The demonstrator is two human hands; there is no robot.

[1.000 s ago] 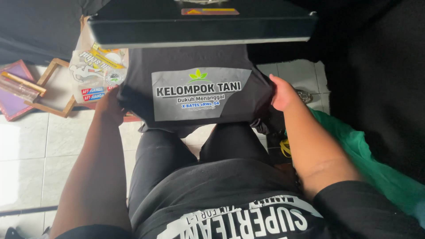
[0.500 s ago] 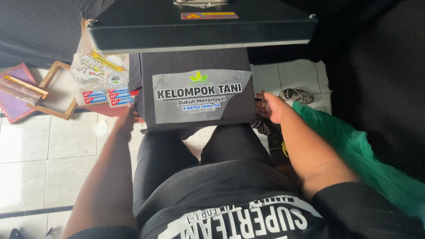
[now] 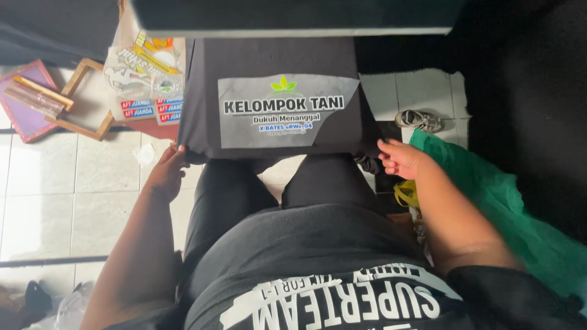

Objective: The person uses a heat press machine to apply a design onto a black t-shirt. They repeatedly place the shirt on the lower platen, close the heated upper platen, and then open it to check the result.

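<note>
Pinching black garment (image 3: pixel 275 67) lower-left corner: left hand (image 3: pixel 166 171); right hand (image 3: pixel 400 159) loosely spread just beside right edge.

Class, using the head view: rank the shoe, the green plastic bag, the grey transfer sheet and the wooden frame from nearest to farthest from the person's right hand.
1. green plastic bag: right beside the right hand, on its right.
2. shoe: just above the hand, on the floor tiles.
3. grey transfer sheet: to the left, on the black garment.
4. wooden frame: far left, on the floor.
</note>
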